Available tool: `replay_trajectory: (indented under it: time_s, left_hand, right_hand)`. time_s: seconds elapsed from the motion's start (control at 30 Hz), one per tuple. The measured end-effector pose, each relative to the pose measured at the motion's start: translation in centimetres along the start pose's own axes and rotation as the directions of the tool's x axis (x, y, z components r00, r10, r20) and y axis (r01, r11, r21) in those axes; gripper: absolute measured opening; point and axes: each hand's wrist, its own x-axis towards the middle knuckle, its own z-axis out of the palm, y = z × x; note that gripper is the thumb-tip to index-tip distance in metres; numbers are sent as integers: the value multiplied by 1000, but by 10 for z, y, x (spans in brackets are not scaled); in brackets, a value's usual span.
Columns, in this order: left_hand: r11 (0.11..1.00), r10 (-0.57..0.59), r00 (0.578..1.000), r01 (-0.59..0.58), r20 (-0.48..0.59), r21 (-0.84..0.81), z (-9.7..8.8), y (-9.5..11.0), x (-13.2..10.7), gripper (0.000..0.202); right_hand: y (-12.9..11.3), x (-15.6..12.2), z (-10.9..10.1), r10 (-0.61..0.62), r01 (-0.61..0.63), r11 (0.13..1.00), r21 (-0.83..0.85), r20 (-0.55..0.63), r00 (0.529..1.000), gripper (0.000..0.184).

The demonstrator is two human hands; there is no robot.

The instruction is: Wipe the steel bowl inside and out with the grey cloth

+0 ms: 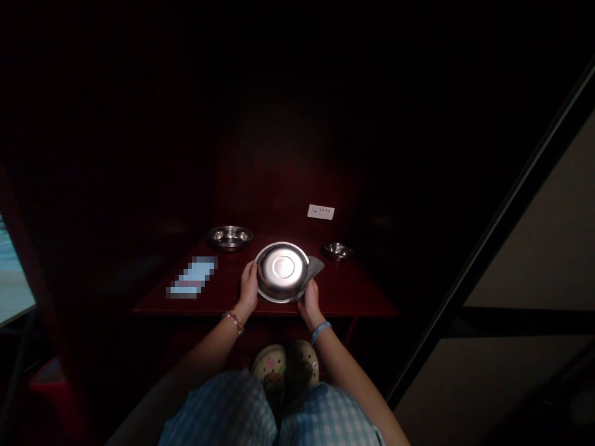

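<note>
A shiny steel plate [281,271] stands tilted up above the near part of the dark red table [353,291]. My left hand [248,286] grips its left rim with curled fingers. My right hand [309,296] holds a grey cloth [313,270] against the plate's right rim. A beaded bracelet is on my left wrist and a blue band on my right.
A steel bowl [230,237] sits at the back left of the table and a smaller steel bowl [338,251] at the back right. A blurred flat item [193,277] lies on the left. A white socket plate [320,212] is on the dark wall behind.
</note>
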Motion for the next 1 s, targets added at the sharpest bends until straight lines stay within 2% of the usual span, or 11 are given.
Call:
replay_trajectory:
  time_s: [0.1,0.23,0.43,0.57,0.73,0.8,0.9,1.0]
  left_hand:
    - [999,7,1000,-6,-24,51,-1,-2,0,27]
    - [998,0,999,-2,34,59,0,-2,-2,27]
    - [997,33,996,-39,87,69,3,6,-6,30]
    - [994,64,992,-73,106,85,4,9,-7,32]
    - [995,86,996,-86,8,55,1,5,-3,31]
    - [997,69,998,-68,-13,28,-1,3,-1,31]
    - [999,32,999,-32,13,-18,-2,2,1,31]
    - [998,0,999,2,35,-64,-1,4,1,33]
  right_hand:
    - [1,1,-3,32,-32,999,27,6,999,19]
    - [0,3,-7,155,-152,982,115,-26,987,17]
    - [-4,6,-9,223,-216,962,164,-22,975,16]
    - [-6,6,-9,211,-213,970,117,33,977,19]
    - [-4,3,-8,146,-147,989,-6,111,983,23]
    - [-3,1,-7,144,-144,990,-6,105,984,24]
    - [-2,0,-8,166,-166,986,-10,67,984,24]
    - [-2,2,-10,167,-164,986,-41,87,982,26]
